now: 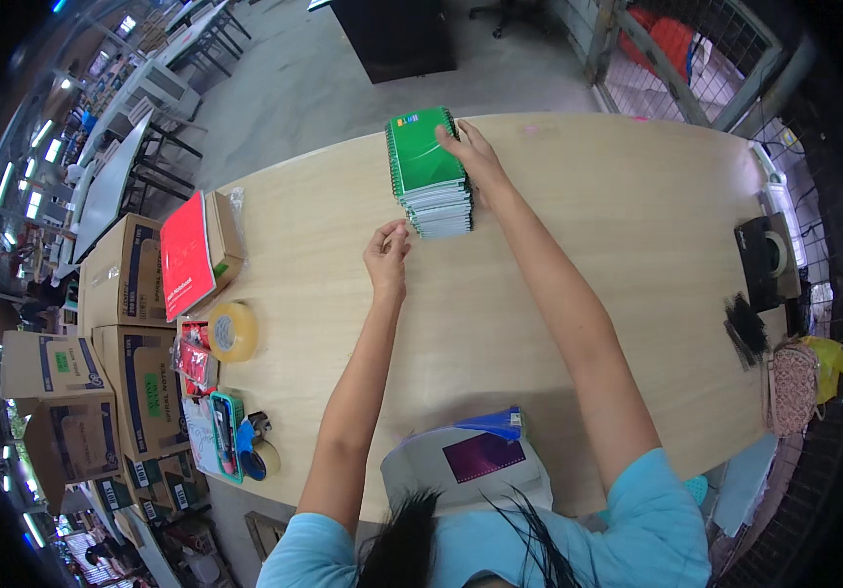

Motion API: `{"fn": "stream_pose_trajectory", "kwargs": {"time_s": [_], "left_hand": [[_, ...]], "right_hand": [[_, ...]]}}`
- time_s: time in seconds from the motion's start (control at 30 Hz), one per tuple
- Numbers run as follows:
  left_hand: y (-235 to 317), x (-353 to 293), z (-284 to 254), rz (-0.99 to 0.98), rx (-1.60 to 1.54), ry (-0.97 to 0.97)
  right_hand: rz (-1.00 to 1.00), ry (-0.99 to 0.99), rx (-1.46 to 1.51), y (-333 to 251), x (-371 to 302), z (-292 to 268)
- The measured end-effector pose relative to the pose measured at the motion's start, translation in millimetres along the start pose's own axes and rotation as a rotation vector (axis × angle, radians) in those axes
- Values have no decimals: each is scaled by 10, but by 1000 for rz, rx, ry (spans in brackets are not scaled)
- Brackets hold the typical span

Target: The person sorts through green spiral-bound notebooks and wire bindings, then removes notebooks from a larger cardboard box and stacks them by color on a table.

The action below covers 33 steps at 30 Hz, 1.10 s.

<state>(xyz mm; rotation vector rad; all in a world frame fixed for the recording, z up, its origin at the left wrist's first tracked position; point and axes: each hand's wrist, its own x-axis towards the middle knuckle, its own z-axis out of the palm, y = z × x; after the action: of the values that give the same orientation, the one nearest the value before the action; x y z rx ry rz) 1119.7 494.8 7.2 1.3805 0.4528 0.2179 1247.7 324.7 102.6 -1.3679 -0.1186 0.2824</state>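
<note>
A tall stack of green spiral-bound notebooks (426, 162) stands at the far middle of the wooden table, its page edges showing toward me. My right hand (480, 162) is against the stack's right side, thumb over the top cover and fingers along the spiral edge. Beside the stack's lower left corner is my left hand (387, 260), its fingers curled and thumb and forefinger pinched together. Whether anything thin lies in that pinch I cannot make out. Close to my body, an opened white and blue wrapper (466, 461) lies on the table.
At the table's left edge sit a red notebook (186, 257) on a carton, a tape roll (232, 331), red packets (194, 358) and a teal tray (227, 436). Cardboard boxes (147, 392) are piled beyond. A black tape dispenser (765, 260) and a brush (745, 328) are on the right.
</note>
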Motion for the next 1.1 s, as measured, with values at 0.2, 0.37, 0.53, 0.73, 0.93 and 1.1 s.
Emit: {"fn": "stream_pose_trajectory", "kwargs": {"time_s": [0.2, 0.37, 0.53, 0.73, 0.93, 1.1], "left_hand": [[-79, 36, 72, -124, -198, -36], [-49, 145, 68, -165, -297, -146], [-68, 167, -31, -90, -287, -204], [-163, 209, -69, -77, -391, -235], [-204, 195, -19, -87, -525, -202], [-187, 183, 41, -8, -527, -213]], "right_hand": [[140, 26, -119, -74, 19, -15], [252, 43, 162, 90, 36, -136], [293, -173, 329, 206, -16, -83], [275, -151, 264, 106, -32, 71], [417, -70, 321, 134, 34, 26], [356, -61, 284, 144, 99, -16]]}}
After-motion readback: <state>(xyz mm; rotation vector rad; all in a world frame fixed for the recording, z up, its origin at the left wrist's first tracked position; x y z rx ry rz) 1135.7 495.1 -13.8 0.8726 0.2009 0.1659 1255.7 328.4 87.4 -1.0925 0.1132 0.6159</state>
